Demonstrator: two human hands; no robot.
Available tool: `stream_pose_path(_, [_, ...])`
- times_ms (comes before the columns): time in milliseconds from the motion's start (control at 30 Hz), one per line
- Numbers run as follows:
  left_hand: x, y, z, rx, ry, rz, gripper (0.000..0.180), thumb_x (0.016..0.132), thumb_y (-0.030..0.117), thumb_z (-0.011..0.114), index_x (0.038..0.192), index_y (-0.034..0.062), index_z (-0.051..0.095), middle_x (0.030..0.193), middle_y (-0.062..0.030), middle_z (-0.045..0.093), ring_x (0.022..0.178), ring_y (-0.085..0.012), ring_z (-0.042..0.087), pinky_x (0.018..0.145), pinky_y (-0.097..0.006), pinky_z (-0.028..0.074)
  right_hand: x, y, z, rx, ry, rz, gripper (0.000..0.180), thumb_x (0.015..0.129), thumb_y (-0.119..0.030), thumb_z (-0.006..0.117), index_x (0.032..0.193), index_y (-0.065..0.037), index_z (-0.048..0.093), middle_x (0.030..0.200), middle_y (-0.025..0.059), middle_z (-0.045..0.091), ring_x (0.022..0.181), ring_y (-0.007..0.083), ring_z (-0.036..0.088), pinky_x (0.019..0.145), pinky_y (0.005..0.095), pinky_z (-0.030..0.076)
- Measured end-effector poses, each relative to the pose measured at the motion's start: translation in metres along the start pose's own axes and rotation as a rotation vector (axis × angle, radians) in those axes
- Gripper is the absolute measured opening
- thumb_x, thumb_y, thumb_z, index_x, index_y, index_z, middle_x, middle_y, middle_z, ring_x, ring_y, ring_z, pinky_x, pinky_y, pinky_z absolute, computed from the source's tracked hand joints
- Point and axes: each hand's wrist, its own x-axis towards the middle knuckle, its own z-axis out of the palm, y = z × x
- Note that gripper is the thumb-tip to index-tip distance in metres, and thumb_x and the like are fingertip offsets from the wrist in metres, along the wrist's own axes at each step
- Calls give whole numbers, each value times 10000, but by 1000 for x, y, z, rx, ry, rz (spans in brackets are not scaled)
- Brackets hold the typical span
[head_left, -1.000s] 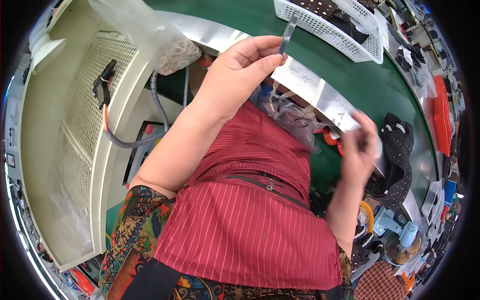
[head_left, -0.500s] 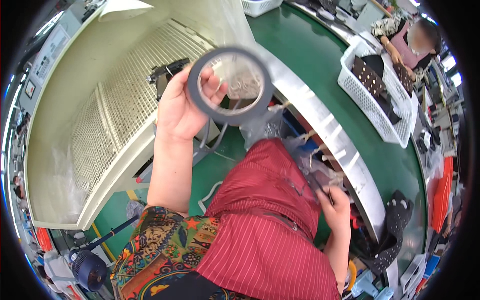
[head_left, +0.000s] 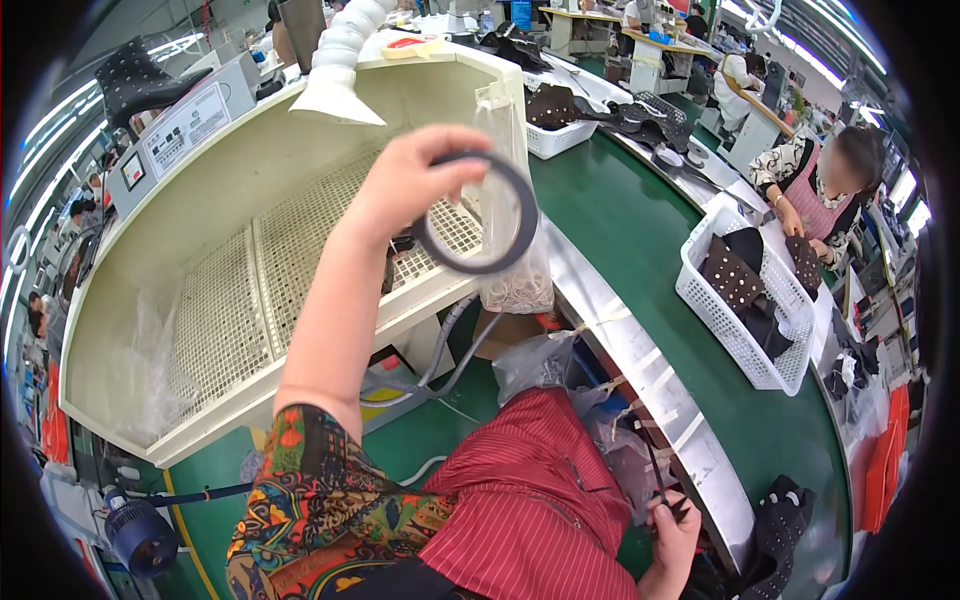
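Observation:
My left hand (head_left: 408,185) is raised over the front edge of a cream booth, its fingers closed around the upper rim of a roll of dark tape (head_left: 527,215). The roll hangs tilted, and its ring blurs slightly. Low on the right, beside the metal-edged bench, my right hand (head_left: 674,540) is closed on a thin dark tool (head_left: 656,470). Its long narrow end points up and away from the fingers; its exact kind cannot be made out. Between my arms lies a red striped apron (head_left: 525,480).
The cream booth (head_left: 330,75) has a grid floor and a white flexible duct (head_left: 340,75) above it. A clear bag (head_left: 515,290) hangs at its corner. A white basket (head_left: 765,365) of dotted dark pieces stands on the green bench (head_left: 640,220). Across it sits another person (head_left: 815,185).
The view has tilted up, showing more of the room. My left hand has turned, now gripping the roll from above. My right hand appears lower, and the thin tool now points upward.

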Motion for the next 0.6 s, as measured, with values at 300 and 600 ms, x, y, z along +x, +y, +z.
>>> stream_pose_path(300, [143, -1, -12, 528, 146, 184, 312, 804, 327, 707, 967, 61, 688, 841, -61, 672, 764, -148, 613, 701, -291, 486, 42, -42, 76, 339, -133, -15, 77, 876, -89, 590, 873, -19, 622, 656, 5, 565, 513, 56, 465, 459, 181, 331])
stream_pose_path(600, [164, -59, -9, 474, 386, 205, 391, 842, 448, 634, 895, 64, 682, 766, -77, 666, 699, -197, 619, 630, -324, 469, 50, -51, 100, 193, -311, -3, 120, 891, -137, 612, 917, -24, 644, 715, -7, 591, 641, 51, 522, 559, 189, 388])
